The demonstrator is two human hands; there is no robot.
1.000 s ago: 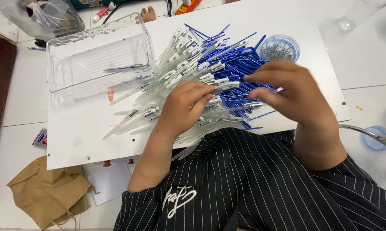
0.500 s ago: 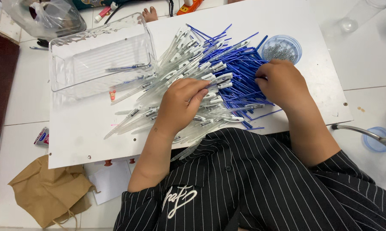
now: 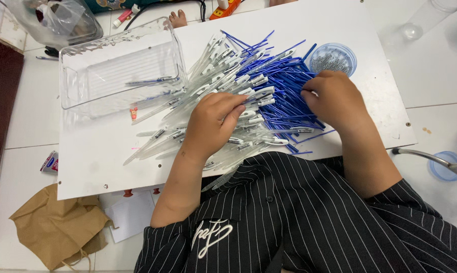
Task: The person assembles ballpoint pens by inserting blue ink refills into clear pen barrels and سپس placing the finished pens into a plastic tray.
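We see clear barrels (image 3: 208,96) heaped mid-worktop (image 3: 97,156), blue refills (image 3: 284,86) piled just beside them. Our left hand (image 3: 215,124) lies on the barrels, fingers pinching one. Our right hand (image 3: 334,98) digs into the refills, curled; what it grips we cannot tell. A clear bin (image 3: 117,71) sits left, a blue cup (image 3: 333,57) beyond.

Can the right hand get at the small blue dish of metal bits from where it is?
Probably yes. The right hand rests on the blue refills, and the blue dish sits just beyond it on the white board, uncovered, with nothing between.
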